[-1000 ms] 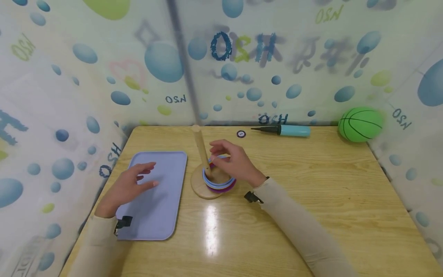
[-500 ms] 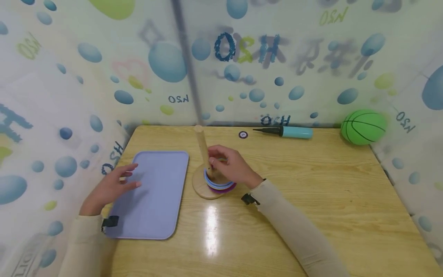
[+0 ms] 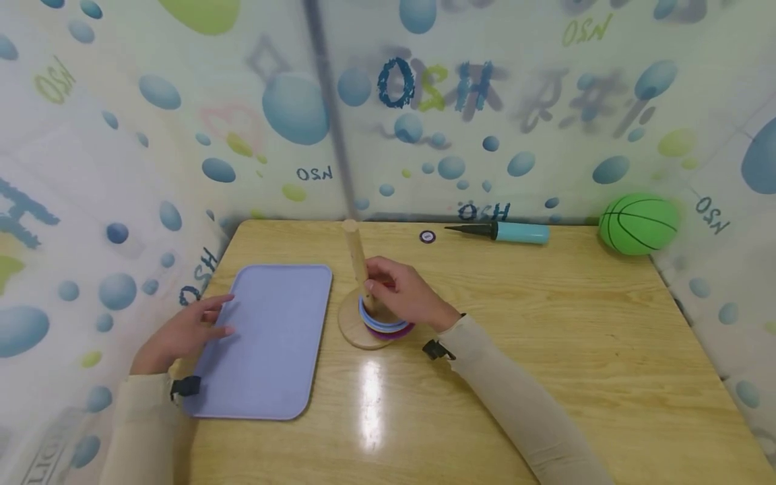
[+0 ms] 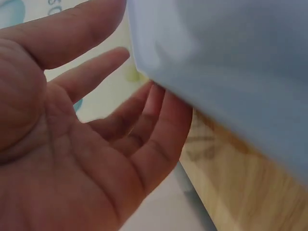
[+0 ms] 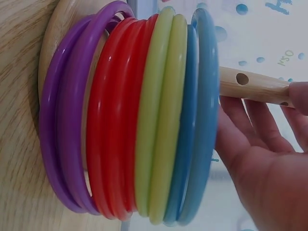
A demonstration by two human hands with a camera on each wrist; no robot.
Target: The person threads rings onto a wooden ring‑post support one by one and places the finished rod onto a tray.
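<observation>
In the head view a wooden post [image 3: 356, 252] rises from a round base [image 3: 351, 327], with rings stacked around it. The right wrist view shows these as purple [image 5: 72, 130], red [image 5: 115, 125], yellow-green [image 5: 161, 125] and blue rings [image 5: 199, 120]. My right hand [image 3: 403, 289] grips the post above the rings, thumb on the near side, fingers behind. My left hand [image 3: 178, 333] is at the left edge of a pale blue tray [image 3: 273, 337], thumb and index finger apart. Some of its fingertips pass behind the tray edge [image 4: 192, 98] in the left wrist view.
A dark round disc [image 3: 427, 236] lies behind the post. Near the wall rest a turquoise hand pump [image 3: 521, 233] with a black nozzle and a green ball [image 3: 639, 224]. Patterned walls bound the wooden table [image 3: 515, 350] at the back and sides.
My left hand has moved left, from above the tray to its left edge. My right hand has come down from above the rings and closed around the post.
</observation>
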